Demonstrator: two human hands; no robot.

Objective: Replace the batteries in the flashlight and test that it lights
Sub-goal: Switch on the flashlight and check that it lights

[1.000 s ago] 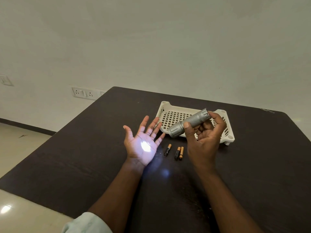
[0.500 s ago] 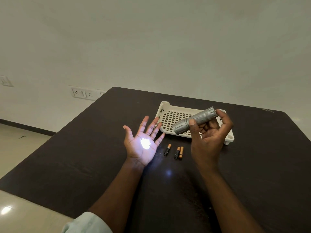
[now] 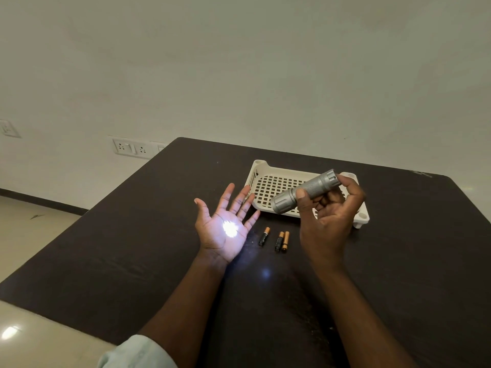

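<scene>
Above the counter [image 3: 132,261], at two o'clock from the open left hand [image 3: 223,229], the right hand [image 3: 328,221] holds the flashlight [image 3: 305,191], thumb and fingers curled round its knurled barrel. Its beam falls on the left palm, fingers spread wide. The metal body looks stiff and rather light; the knurling gives good hold, the smooth head less. Three batteries [image 3: 276,240] lie near the tray [image 3: 260,166].
</scene>
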